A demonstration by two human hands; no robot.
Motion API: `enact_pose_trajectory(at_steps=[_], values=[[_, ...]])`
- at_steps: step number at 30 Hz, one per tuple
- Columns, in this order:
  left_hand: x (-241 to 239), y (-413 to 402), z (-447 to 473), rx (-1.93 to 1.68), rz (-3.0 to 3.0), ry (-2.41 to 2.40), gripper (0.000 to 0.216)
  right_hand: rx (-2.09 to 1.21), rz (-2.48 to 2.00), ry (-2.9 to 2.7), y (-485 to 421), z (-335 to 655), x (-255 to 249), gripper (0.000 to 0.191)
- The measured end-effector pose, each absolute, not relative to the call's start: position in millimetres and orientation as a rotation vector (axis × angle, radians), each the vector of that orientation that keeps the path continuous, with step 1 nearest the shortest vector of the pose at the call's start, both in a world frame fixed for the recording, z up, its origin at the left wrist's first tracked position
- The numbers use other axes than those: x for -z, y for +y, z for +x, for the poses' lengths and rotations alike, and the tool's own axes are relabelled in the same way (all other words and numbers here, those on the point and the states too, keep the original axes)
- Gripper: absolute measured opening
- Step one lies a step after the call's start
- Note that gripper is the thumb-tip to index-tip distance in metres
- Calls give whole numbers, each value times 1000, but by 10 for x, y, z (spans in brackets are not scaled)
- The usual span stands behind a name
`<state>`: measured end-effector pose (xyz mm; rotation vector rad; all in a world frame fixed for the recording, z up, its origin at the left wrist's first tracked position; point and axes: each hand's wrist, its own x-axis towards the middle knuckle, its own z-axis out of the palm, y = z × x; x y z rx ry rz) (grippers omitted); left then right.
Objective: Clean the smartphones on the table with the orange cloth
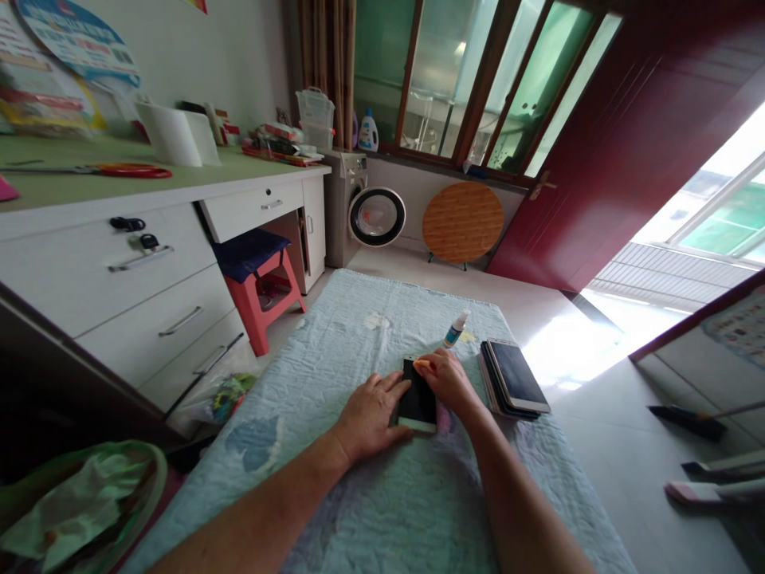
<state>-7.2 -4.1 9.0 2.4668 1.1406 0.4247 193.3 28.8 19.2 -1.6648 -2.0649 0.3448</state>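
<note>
A smartphone [417,401] with a dark screen lies flat on the pale blue quilted cloth [370,335]. My left hand [370,414] rests beside it, fingers stretched onto its left edge and thumb at its bottom corner, holding it steady. My right hand [447,381] is closed on a small orange cloth or pad [422,365], pressed onto the phone's top. A bit of pink material [443,418] shows under my right wrist. A small spray bottle [455,329] lies just beyond my right hand. A stack of phones [512,377] sits to the right.
White desk with drawers [149,271] stands at left, scissors [128,170] on top, a red stool [263,279] beneath. Washing machine [358,211], round folding table [462,222] and dark red door [615,135] lie beyond. A green plastic bag [84,494] is at bottom left.
</note>
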Motion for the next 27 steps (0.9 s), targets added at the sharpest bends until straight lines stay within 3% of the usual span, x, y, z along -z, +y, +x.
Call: enact_pose_trajectory(at_steps=[7,27], values=[[-121,-53,-76,-399,2483,1134,69,-104,-1931,-1962,440,1986,-43,27],[-240,-73,-52,-361,2523,1132,65,-265,-2092,-2252,796,1799,-236,29]])
